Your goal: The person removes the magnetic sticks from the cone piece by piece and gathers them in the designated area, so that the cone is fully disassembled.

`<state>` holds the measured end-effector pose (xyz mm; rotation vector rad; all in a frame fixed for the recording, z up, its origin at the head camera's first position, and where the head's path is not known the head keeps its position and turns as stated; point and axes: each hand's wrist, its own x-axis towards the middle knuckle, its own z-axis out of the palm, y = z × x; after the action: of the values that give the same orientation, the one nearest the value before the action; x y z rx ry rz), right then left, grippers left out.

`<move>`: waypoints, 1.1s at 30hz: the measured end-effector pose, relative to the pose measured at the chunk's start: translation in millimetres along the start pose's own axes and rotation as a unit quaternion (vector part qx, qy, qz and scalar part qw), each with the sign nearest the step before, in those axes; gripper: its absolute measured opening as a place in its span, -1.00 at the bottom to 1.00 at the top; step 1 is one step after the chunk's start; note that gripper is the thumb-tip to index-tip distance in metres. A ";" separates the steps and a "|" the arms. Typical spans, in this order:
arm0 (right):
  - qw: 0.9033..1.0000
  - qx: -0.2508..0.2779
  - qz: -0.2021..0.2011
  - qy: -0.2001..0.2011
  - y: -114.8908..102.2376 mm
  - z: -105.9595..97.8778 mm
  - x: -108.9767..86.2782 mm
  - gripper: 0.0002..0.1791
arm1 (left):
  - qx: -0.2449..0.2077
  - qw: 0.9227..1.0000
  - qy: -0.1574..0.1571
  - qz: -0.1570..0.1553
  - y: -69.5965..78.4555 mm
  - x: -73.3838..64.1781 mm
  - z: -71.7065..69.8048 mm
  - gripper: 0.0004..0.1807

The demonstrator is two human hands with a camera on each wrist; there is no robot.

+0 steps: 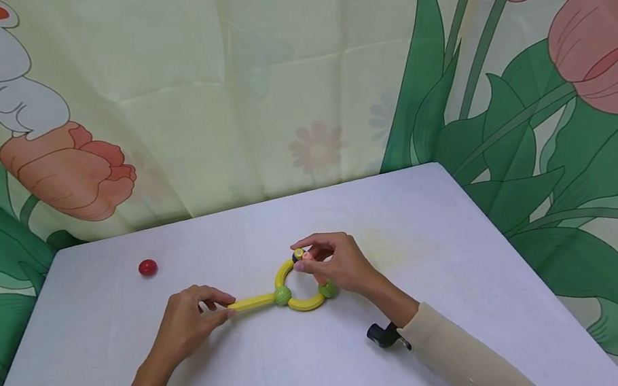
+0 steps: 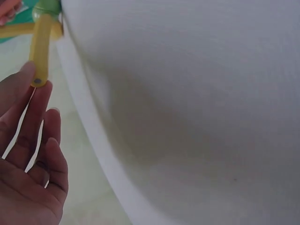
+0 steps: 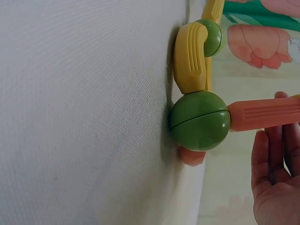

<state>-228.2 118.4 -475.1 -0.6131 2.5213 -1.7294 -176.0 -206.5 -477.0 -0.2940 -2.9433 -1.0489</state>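
On the white table lies a toy built of magnetic rods and balls. Two curved yellow rods (image 1: 306, 304) form a ring with green balls (image 1: 282, 295). From the ring's left ball a straight yellow rod (image 1: 252, 302) reaches toward my left hand (image 1: 189, 321), whose thumb and fingertips pinch its far end. My right hand (image 1: 342, 261) is over the ring's right side and holds a salmon-pink rod (image 3: 262, 114) that joins the right green ball (image 3: 201, 121). A small dark piece with a yellow end (image 1: 298, 254) is by the right fingertips; the fingers partly hide it.
A red ball (image 1: 148, 267) sits alone toward the back left of the table (image 1: 291, 375). Behind the table's far edge hangs a patterned cloth (image 1: 196, 116) with a rabbit and tulips. Another pink end (image 3: 192, 156) shows below the green ball in the right wrist view.
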 end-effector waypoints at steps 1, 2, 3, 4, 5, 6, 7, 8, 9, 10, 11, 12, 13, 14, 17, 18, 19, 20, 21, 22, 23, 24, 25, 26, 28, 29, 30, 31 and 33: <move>1.000 -0.001 0.000 0.001 0.2 -0.1 0.1 -0.61 | 0.001 1.000 -0.004 0.002 -1.4 0.7 0.6 -0.82; 1.000 -0.001 -0.002 0.001 0.3 0.0 0.2 -0.60 | 0.002 1.000 -0.008 0.005 -2.7 1.3 1.2 -0.82; 1.000 -0.001 -0.003 0.002 0.4 0.1 0.3 -0.60 | 0.002 1.000 -0.013 0.007 -4.2 1.9 2.0 -0.82; 1.000 -0.002 -0.004 0.002 0.7 0.3 0.4 -0.60 | 0.002 1.000 -0.018 0.009 -5.7 2.3 2.8 -0.82; 1.000 -0.002 -0.005 0.002 0.7 0.3 0.4 -0.60 | 0.003 1.000 -0.023 0.009 -7.3 2.6 3.7 -0.82; 1.000 -0.003 -0.004 0.002 0.6 0.4 0.4 -0.60 | 0.004 1.000 -0.029 0.007 -8.6 2.9 4.8 -0.83; 1.000 -0.003 -0.004 0.001 0.2 0.3 0.3 -0.60 | 0.006 0.999 -0.034 0.006 -9.8 3.2 5.8 -0.82; 1.000 -0.004 -0.003 0.001 0.1 0.4 0.3 -0.59 | 0.007 0.999 -0.040 0.004 -10.8 3.5 6.8 -0.82; 1.000 -0.004 -0.002 0.000 -0.1 0.4 0.2 -0.59 | 0.008 0.999 -0.044 0.002 -11.8 4.0 7.9 -0.82; 1.000 -0.004 -0.001 0.000 -0.5 0.3 0.1 -0.60 | 0.009 0.999 -0.049 0.000 -12.5 4.4 8.8 -0.81; 1.000 -0.004 0.000 -0.001 -1.1 0.2 -0.2 -0.60 | 0.012 0.999 -0.052 -0.001 -13.2 4.9 9.6 -0.80; 1.000 -0.004 0.001 -0.001 -1.4 0.2 -0.1 -0.61 | 0.014 0.998 -0.054 -0.002 -13.3 5.4 10.2 -0.79; 1.000 -0.005 0.002 -0.001 -1.6 0.3 -0.2 -0.62 | 0.015 0.998 -0.055 -0.003 -13.5 5.8 10.7 -0.79; 1.000 -0.005 0.003 -0.001 -2.0 0.1 -0.1 -0.62 | 0.016 0.998 -0.056 -0.003 -13.4 6.0 10.9 -0.79; 1.000 -0.003 0.003 -0.001 -1.9 0.2 0.2 -0.64 | 0.020 0.998 -0.059 -0.002 -12.6 6.8 10.4 -0.79; 1.000 -0.003 0.003 -0.001 -1.7 0.2 0.5 -0.65 | 0.023 0.998 -0.060 0.000 -12.2 7.0 9.9 -0.78; 1.000 -0.003 0.003 -0.001 -1.5 0.2 0.5 -0.65 | 0.024 0.998 -0.059 0.004 -11.5 7.2 9.4 -0.78; 1.000 -0.002 0.001 -0.002 -1.4 0.1 0.7 -0.64 | 0.025 0.998 -0.057 0.008 -10.6 7.7 9.2 -0.79; 1.000 -0.002 0.000 -0.003 -1.0 0.0 0.8 -0.63 | 0.024 0.998 -0.055 0.012 -8.9 8.6 9.1 -0.79; 1.000 -0.002 0.000 -0.004 -0.8 -0.1 0.8 -0.62 | 0.024 0.998 -0.051 0.015 -6.6 9.8 9.2 -0.80; 1.000 -0.002 -0.001 -0.006 -0.7 -0.3 0.8 -0.61 | 0.022 0.998 -0.047 0.019 -3.4 11.1 9.6 -0.81; 1.000 -0.001 -0.001 -0.007 -0.8 -0.6 0.7 -0.61 | 0.020 0.999 -0.042 0.022 0.5 12.5 10.2 -0.82; 1.000 0.000 -0.002 -0.008 -0.8 -0.9 0.6 -0.60 | 0.015 0.999 -0.036 0.023 5.0 14.4 11.2 -0.83; 1.000 0.000 -0.003 -0.008 -0.8 -1.1 0.5 -0.59 | 0.011 0.999 -0.032 0.023 10.1 16.4 12.3 -0.84; 1.000 0.002 -0.003 -0.009 -0.8 -1.2 0.2 -0.59 | 0.000 0.999 -0.024 0.025 21.5 20.3 14.8 -0.83; 1.000 0.002 -0.003 -0.008 -0.9 -1.2 0.0 -0.59 | -0.007 0.999 -0.019 0.028 27.2 22.2 16.2 -0.82; 1.000 0.001 -0.002 -0.008 -0.8 -1.1 -0.2 -0.59 | -0.013 0.999 -0.014 0.032 32.9 24.2 17.7 -0.82; 1.000 0.000 -0.002 -0.008 -0.8 -1.0 -0.3 -0.59 | -0.019 0.999 -0.007 0.037 38.4 26.2 19.2 -0.81; 1.000 -0.002 -0.002 -0.006 -0.7 -1.0 -0.7 -0.60 | -0.031 0.998 0.008 0.050 49.1 30.8 22.8 -0.79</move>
<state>-227.5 119.3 -474.3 -0.6272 2.5181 -1.7180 -196.3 -149.6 -461.9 -0.4274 -2.8517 -1.1256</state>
